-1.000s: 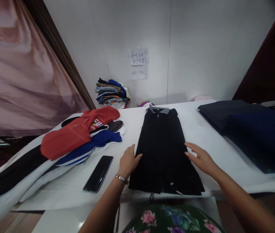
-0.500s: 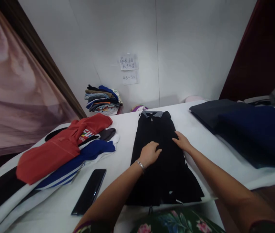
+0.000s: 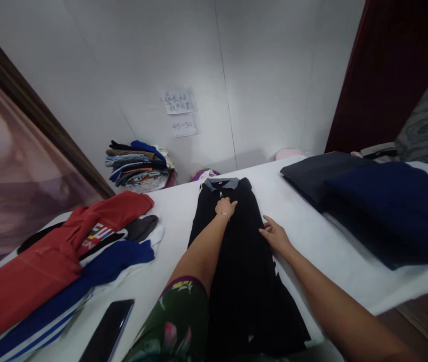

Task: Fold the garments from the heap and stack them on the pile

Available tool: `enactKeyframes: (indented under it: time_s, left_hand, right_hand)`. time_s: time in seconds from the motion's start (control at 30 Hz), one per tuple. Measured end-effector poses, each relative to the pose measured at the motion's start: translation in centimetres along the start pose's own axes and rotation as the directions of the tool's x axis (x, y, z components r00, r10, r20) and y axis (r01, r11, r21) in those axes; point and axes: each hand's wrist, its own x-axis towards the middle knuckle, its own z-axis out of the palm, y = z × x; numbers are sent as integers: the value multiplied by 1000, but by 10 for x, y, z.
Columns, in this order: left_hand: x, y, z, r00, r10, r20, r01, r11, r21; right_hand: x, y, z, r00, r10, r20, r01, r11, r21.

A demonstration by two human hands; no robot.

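Note:
A black zip-front top [image 3: 242,271] with a grey collar lies lengthwise on the white-covered table, collar at the far end and sides tucked into a narrow strip. On its upper front, just below the zip pull, rests my left hand [image 3: 226,207], its thumb apart from the fingers and nothing seen in it. My right hand [image 3: 277,237] touches the top's right edge about halfway down, thumb and fingers spread. My left forearm and green floral sleeve cover part of the top's left side.
Left of the top are a red garment [image 3: 48,256], a blue striped garment [image 3: 115,261] and a black phone [image 3: 108,329]. Dark folded clothes [image 3: 387,211] lie on the right. Against the wall [image 3: 274,75] is a stack of folded clothes [image 3: 138,163], below paper notes [image 3: 181,110].
My left hand has slid up the black top toward the collar. My right hand stays along the right edge. The view has shifted, so surroundings appear farther left.

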Motion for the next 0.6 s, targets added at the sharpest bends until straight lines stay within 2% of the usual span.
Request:
enactKeyframes:
  time_s: [0.2, 0.37, 0.6]
  left_hand:
    - [28, 4, 12, 994, -95, 53, 95, 995, -6]
    - [32, -9, 12, 989, -139, 55, 140, 990, -16]
    - [29, -21, 10, 983, -180, 48, 181, 984, -9]
  right_hand:
    - [0, -7, -2, 995, -97, 5, 97, 995, 16]
    - [-5, -13, -4, 995, -91, 49, 90, 996, 28]
    - [-10, -17, -4, 981, 14, 191, 26, 979, -202]
